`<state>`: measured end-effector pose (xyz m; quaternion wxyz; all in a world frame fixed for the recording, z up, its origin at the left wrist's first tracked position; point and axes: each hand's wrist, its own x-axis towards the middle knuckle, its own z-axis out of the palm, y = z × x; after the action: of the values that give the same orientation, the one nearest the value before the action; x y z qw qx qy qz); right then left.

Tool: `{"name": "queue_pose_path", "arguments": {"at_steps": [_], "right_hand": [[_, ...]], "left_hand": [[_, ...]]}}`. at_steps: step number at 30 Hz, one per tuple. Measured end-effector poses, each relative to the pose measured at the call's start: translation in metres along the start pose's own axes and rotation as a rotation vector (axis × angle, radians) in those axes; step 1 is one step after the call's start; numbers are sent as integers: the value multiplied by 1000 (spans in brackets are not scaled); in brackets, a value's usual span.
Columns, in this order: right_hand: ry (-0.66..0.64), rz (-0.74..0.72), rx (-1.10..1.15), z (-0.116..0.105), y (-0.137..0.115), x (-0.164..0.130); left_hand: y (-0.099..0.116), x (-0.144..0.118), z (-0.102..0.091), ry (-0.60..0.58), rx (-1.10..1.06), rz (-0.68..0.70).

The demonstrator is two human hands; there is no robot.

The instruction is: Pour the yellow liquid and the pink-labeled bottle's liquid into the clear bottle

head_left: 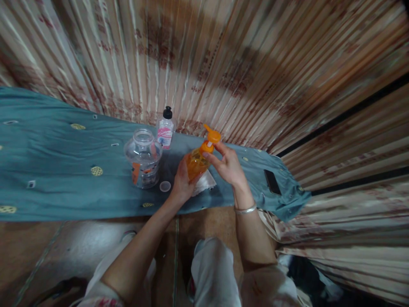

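A pump bottle with orange liquid and an orange pump top is held tilted above the table, leaning to the right. My left hand is closed around its body. My right hand has thumb and fingers closed at the collar just under the pump head. A clear wide jar without a lid stands left of the bottle. Beside that jar lies a small round white cap. Below the bottle a white cloth or tissue rests on the table, partly hidden by my left hand.
A clear bottle with a black cap and pink label stands at the back. Toward the right end lies a dark phone. A teal cloth covers the narrow table, and a pleated curtain hangs directly behind it.
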<state>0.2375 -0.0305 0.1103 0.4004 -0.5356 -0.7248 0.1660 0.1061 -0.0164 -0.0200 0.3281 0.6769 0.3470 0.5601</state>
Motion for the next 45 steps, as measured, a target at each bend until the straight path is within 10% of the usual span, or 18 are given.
{"name": "queue_pose_path", "arguments": {"at_steps": [11, 21, 37, 45], "right_hand": [[416, 133, -263, 35, -12, -7], [5, 23, 129, 12, 13, -2], [417, 115, -44, 41, -4, -10], [174, 56, 178, 25, 8, -6]], "left_hand": [[-2, 0, 3, 53, -30, 18], [-2, 1, -1, 19, -21, -23], [1, 2, -3, 43, 11, 5], [-1, 0, 2, 45, 10, 8]]}}
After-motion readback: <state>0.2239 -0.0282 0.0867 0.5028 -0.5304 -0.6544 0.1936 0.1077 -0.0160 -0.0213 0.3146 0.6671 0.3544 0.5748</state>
